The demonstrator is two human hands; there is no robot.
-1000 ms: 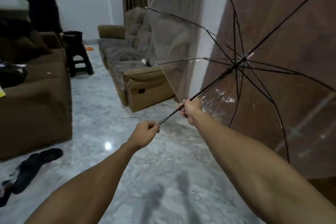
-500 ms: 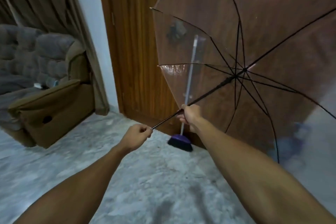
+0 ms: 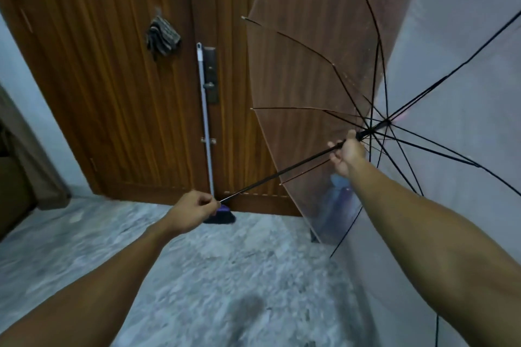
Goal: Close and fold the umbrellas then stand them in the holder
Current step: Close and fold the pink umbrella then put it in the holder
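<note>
- The step in hand looks like closing the first umbrella: the clear canopy (image 3: 304,127) is fully spread across the right half of the frame, its black ribs fanned out from the hub at right of centre.
- The left hand (image 3: 194,210), at lower centre, has its fingers curled tightly round the handle end of the black shaft (image 3: 282,173).
- The right hand (image 3: 348,153), at right of centre, grips the shaft just below the runner (image 3: 366,132).
- The next move, as I judge it, calls for releasing the catch and drawing the runner down the shaft toward the left hand, which must hold steady.
- No holder is in view; a broom (image 3: 207,132) leans on the wooden door (image 3: 112,79) behind.
</note>
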